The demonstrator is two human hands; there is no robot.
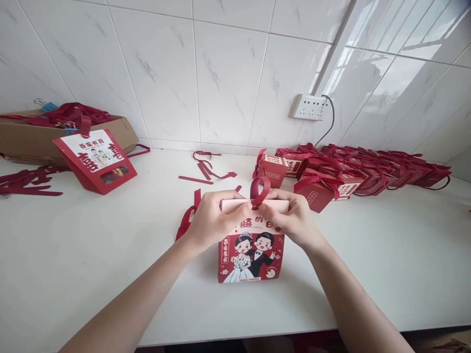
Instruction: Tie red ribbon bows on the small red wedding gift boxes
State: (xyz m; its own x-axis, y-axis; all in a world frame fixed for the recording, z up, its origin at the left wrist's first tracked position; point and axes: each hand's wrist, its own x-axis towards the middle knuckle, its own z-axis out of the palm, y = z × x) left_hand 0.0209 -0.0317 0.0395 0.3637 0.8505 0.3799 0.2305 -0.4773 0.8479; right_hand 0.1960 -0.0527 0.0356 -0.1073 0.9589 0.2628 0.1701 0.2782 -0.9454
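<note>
A red wedding gift box [251,257] with a cartoon bride and groom on its front stands upright near the middle of the white table [73,255]. My left hand [211,220] is closed on the box's top left edge. Pinched fingers of my right hand [292,215] grip the top right edge. Between the two hands a red ribbon loop [260,190] rises from the top of the box. A loose ribbon tail [186,220] hangs behind my left wrist.
Several finished red boxes with ribbons [353,171] are piled at the back right. A cardboard carton [40,135] full of ribbons sits at the back left, with a flat red box [94,159] leaning on it. Loose ribbon strips [206,169] lie about. A wall socket [311,107] hangs above.
</note>
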